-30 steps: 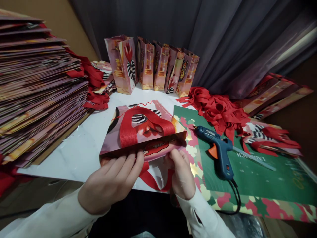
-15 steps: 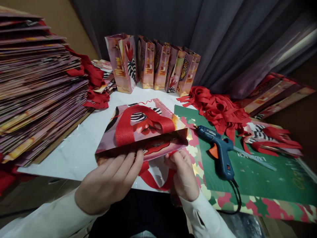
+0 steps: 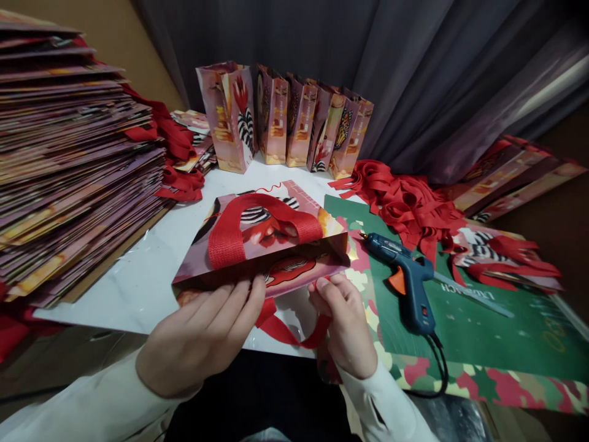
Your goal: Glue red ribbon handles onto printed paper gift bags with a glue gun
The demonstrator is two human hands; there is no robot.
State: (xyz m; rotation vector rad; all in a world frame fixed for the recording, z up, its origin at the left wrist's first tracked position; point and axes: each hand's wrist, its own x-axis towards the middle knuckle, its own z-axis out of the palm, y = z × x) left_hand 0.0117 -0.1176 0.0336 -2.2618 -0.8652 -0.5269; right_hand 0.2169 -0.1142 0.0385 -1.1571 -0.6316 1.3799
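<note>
A printed paper bag (image 3: 193, 261) lies on its side before me, its mouth facing my body. One red ribbon handle (image 3: 227, 239) arches over the upper panel. My left hand (image 3: 202, 331) has its fingers hooked over the near edge of the mouth, with the thumb out of sight. At the right end of that edge, my right hand (image 3: 347, 322) pinches the end of a second red ribbon (image 3: 285, 334) against the panel. This ribbon loops down below the bag between both hands. Its ends are partly hidden by my fingers.
A blue glue gun (image 3: 405, 270) lies on a green mat (image 3: 483, 337) to the right. Loose red ribbons (image 3: 405, 202) are heaped behind it. Several finished-looking bags (image 3: 230, 123) stand along the curtain. At left rises a tall stack of flat bags (image 3: 78, 166).
The bag has shifted slightly left and tilted a little. My right hand has moved slightly right and down, still pressing the ribbon end; my left hand keeps its hold.
</note>
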